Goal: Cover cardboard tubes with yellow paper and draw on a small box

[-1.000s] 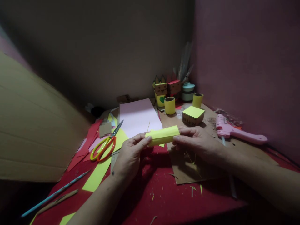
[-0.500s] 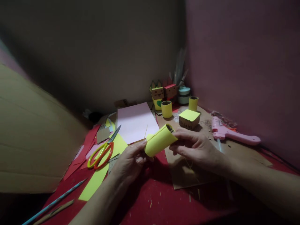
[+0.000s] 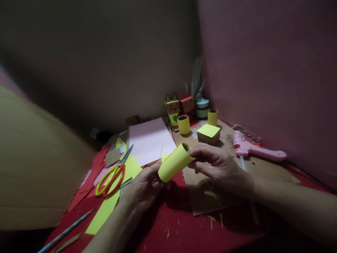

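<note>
A cardboard tube wrapped in yellow paper (image 3: 174, 163) is held tilted above the red table, its far end pointing up and right. My left hand (image 3: 149, 181) grips its lower left end between thumb and fingers. At the upper right end, my right hand (image 3: 210, 160) pinches the paper's edge by the tube's opening. Beyond my hands stand two short yellow tubes (image 3: 183, 125) and a small cardboard box with a yellow top (image 3: 209, 134). Scissors with yellow and orange handles (image 3: 115, 175) lie left of my left hand, on yellow paper strips (image 3: 104, 212).
A pink glue gun (image 3: 256, 149) rests at the right on brown cardboard (image 3: 210, 196). Pink paper (image 3: 151, 140) lies at the back. Two small box figures (image 3: 173, 109) and a light-blue jar (image 3: 202, 107) stand in the corner. A pencil (image 3: 67, 230) is front left; a cardboard panel (image 3: 34, 165) rises leftward.
The view has turned slightly, so things sit a little further left. My hands still hold the yellow tube, with the right fingers shifted slightly at its open end.
</note>
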`<state>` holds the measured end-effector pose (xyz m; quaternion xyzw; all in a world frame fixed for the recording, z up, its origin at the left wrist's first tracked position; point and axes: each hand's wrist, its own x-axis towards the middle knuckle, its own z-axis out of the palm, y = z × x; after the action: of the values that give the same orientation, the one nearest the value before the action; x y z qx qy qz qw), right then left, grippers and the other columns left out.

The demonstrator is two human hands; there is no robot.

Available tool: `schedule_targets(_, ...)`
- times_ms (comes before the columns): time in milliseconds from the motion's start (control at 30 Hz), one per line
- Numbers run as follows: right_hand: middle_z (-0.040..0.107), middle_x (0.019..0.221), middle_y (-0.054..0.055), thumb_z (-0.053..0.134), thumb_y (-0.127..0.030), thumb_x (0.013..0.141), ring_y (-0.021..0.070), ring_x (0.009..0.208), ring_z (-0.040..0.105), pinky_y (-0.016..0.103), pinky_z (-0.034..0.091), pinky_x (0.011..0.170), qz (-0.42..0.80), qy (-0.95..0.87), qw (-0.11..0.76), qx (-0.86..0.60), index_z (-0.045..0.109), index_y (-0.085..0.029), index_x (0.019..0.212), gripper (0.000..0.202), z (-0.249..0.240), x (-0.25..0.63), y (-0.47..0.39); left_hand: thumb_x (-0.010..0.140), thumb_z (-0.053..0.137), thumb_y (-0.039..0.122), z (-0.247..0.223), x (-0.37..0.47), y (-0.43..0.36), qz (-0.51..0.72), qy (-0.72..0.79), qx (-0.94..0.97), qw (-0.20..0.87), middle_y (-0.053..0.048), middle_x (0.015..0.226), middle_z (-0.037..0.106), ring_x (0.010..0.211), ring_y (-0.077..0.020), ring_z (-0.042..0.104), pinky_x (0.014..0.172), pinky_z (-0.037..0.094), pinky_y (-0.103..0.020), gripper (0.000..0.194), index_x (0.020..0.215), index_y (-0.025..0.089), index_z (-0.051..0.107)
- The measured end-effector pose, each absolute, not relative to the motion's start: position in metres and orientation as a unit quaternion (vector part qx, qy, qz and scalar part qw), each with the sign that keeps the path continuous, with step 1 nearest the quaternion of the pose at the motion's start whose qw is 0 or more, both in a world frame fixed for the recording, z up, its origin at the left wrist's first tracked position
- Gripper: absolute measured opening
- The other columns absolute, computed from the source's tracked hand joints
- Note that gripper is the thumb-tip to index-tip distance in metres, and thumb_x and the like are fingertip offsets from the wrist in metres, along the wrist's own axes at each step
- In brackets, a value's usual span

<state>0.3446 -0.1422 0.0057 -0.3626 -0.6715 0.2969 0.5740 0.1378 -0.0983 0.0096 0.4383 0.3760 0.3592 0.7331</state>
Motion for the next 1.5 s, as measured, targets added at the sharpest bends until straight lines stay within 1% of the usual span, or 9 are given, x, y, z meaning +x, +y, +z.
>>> schedule_targets(200, 0.058, 0.080, 0.002, 0.063, -0.023, 0.084, 0.0138, 0.071, 0.052, 0.029, 0.044, 0.064, 0.257, -0.676, 0.572, -0.386, 0.064, -0.017, 0.086, 0.007, 0.009, 0.347, -0.144, 0.083, 0.057, 0.050, 0.007, 0.134, -0.102, 0.376, 0.430, 0.505, 0.646, -0.006, 0.064, 0.060, 0.053, -0.0134, 0.052, 0.053, 0.043, -0.025, 0.041, 0.085, 0.010, 0.064)
schedule_targets(300, 0.055, 0.075, 0.000, 0.064, -0.026, 0.083, 0.0125, 0.066, 0.048, 0.028, 0.042, 0.060, 0.261, -0.659, 0.569, -0.418, 0.064, -0.017, 0.083, 0.009, 0.011, 0.348, -0.144, 0.078, 0.066, 0.039, 0.011, 0.134, -0.105, 0.399, 0.420, 0.521, 0.627, -0.007, 0.087, 0.064, 0.068, -0.0152, 0.059, 0.065, 0.048, -0.028, 0.035, 0.103, 0.015, 0.060)
schedule_targets(467, 0.057, 0.074, 0.000, 0.064, -0.021, 0.082, 0.0140, 0.070, 0.051, 0.029, 0.043, 0.064, 0.269, -0.686, 0.535, -0.414, 0.064, -0.017, 0.079, 0.005, 0.015, 0.347, -0.146, 0.061, 0.079, 0.014, 0.020, 0.144, -0.116, 0.339, 0.394, 0.656, 0.547, -0.008, 0.128, 0.053, 0.117, -0.0268, 0.049, 0.097, 0.038, -0.033, 0.072, 0.127, 0.024, 0.051)
schedule_targets(600, 0.058, 0.076, -0.001, 0.063, -0.017, 0.081, 0.0132, 0.072, 0.054, 0.028, 0.045, 0.067, 0.294, -0.711, 0.515, -0.377, 0.062, -0.019, 0.080, 0.003, 0.012, 0.345, -0.148, 0.069, 0.072, 0.017, 0.019, 0.148, -0.121, 0.292, 0.397, 0.724, 0.483, -0.007, 0.115, 0.060, 0.100, -0.0246, 0.054, 0.085, 0.043, -0.033, 0.055, 0.121, 0.023, 0.056)
schedule_targets(767, 0.057, 0.097, 0.004, 0.069, -0.022, 0.077, 0.0164, 0.082, 0.058, 0.031, 0.050, 0.068, 0.412, -0.641, 0.541, -0.355, 0.044, -0.022, 0.121, 0.051, 0.005, 0.342, -0.143, 0.075, 0.069, 0.021, 0.017, 0.146, -0.122, 0.277, 0.370, 0.723, 0.514, -0.004, 0.102, 0.061, 0.086, -0.0198, 0.054, 0.075, 0.044, -0.029, 0.039, 0.113, 0.024, 0.059)
schedule_targets(867, 0.056, 0.101, 0.005, 0.076, -0.022, 0.067, 0.0176, 0.081, 0.057, 0.030, 0.049, 0.063, 0.436, -0.653, 0.481, -0.389, 0.040, -0.019, 0.128, 0.070, 0.006, 0.341, -0.141, 0.078, 0.067, 0.024, 0.016, 0.145, -0.125, 0.257, 0.325, 0.710, 0.569, -0.004, 0.105, 0.062, 0.093, -0.0218, 0.055, 0.078, 0.044, -0.031, 0.038, 0.115, 0.025, 0.057)
schedule_targets(1000, 0.058, 0.095, 0.000, 0.076, -0.015, 0.066, 0.0147, 0.080, 0.055, 0.027, 0.047, 0.067, 0.425, -0.701, 0.447, -0.357, 0.058, -0.022, 0.103, 0.041, 0.011, 0.338, -0.145, 0.082, 0.063, 0.022, 0.016, 0.147, -0.129, 0.245, 0.298, 0.722, 0.574, -0.004, 0.108, 0.062, 0.101, -0.0230, 0.055, 0.084, 0.043, -0.031, 0.035, 0.116, 0.025, 0.058)
schedule_targets(1100, 0.055, 0.088, -0.001, 0.075, -0.013, 0.066, 0.0123, 0.076, 0.051, 0.025, 0.044, 0.066, 0.367, -0.716, 0.473, -0.360, 0.060, -0.020, 0.080, 0.022, 0.012, 0.336, -0.146, 0.082, 0.063, 0.018, 0.019, 0.150, -0.131, 0.265, 0.302, 0.733, 0.548, -0.003, 0.118, 0.062, 0.106, -0.0226, 0.055, 0.090, 0.041, -0.030, 0.035, 0.116, 0.026, 0.060)
schedule_targets(1500, 0.052, 0.084, -0.001, 0.074, -0.010, 0.065, 0.0145, 0.076, 0.049, 0.027, 0.044, 0.065, 0.293, -0.741, 0.466, -0.385, 0.055, -0.020, 0.077, 0.025, 0.014, 0.336, -0.150, 0.082, 0.065, 0.027, 0.021, 0.153, -0.130, 0.264, 0.328, 0.742, 0.522, -0.005, 0.114, 0.063, 0.103, -0.0236, 0.058, 0.087, 0.044, -0.031, 0.034, 0.115, 0.023, 0.059)
